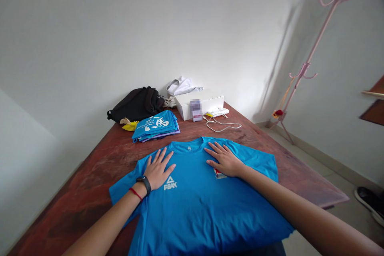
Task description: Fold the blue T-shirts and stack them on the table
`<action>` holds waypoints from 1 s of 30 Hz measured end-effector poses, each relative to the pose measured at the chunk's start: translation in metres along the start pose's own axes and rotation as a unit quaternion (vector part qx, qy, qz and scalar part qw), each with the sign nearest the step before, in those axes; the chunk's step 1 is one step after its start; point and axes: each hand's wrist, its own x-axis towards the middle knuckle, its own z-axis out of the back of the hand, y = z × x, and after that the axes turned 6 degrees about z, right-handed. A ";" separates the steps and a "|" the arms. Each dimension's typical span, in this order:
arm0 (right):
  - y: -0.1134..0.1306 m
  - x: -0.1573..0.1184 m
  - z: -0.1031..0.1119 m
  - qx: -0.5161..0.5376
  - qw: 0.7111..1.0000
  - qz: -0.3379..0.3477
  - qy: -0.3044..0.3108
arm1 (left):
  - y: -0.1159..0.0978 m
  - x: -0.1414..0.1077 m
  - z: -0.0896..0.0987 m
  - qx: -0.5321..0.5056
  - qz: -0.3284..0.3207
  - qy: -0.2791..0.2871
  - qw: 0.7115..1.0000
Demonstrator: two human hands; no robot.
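Note:
A blue T-shirt (192,192) lies spread front side up on the table, its collar toward the wall and its lower part hanging over the near edge. White PEAK lettering shows on its chest. My left hand (158,169) rests flat on the shirt near the left shoulder, fingers spread, with a dark wristband and a red cord at the wrist. On the other side of the collar, my right hand (225,160) lies flat with its fingers apart, partly covering a small red and white print. Neither hand grips the cloth.
Beyond the shirt, the reddish wooden table (120,148) bears a stack of folded clothes (156,126), a black bag (135,106), a white box (183,108) and a white device (218,112) with a cable. A pink coat stand (318,40) stands right, a shoe (370,204) on the floor.

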 end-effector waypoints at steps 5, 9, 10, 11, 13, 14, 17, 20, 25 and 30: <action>0.001 -0.001 0.000 0.003 1.000 -0.003 -0.002 | 0.001 0.001 -0.002 0.000 0.000 -0.008 1.000; 0.001 -0.001 0.000 0.003 1.000 -0.001 -0.006 | 0.004 0.001 -0.005 -0.004 -0.007 -0.018 1.000; 0.001 0.000 0.000 0.002 1.000 0.000 -0.008 | 0.004 0.001 -0.006 -0.005 -0.009 -0.021 1.000; 0.001 0.000 0.000 0.002 1.000 -0.001 -0.009 | 0.005 0.001 -0.006 -0.007 -0.010 -0.023 1.000; 0.001 0.000 0.001 0.004 1.000 -0.002 -0.009 | 0.004 0.000 -0.004 -0.010 -0.008 -0.021 1.000; 0.002 -0.001 0.001 0.007 1.000 -0.001 -0.007 | 0.003 -0.001 -0.003 -0.011 -0.006 -0.016 1.000; 0.003 -0.003 0.007 0.021 1.000 0.005 0.006 | 0.001 -0.002 0.001 -0.016 0.002 -0.001 1.000; 0.002 -0.006 0.019 0.030 0.999 0.015 0.012 | 0.003 0.002 0.005 -0.021 -0.001 0.008 1.000; -0.031 -0.010 0.044 0.000 0.998 -0.018 -0.059 | 0.024 0.021 0.017 -0.025 0.036 -0.027 0.999; -0.091 -0.026 0.061 -0.023 0.988 -0.130 -0.082 | 0.067 0.023 0.033 -0.014 0.143 -0.031 0.989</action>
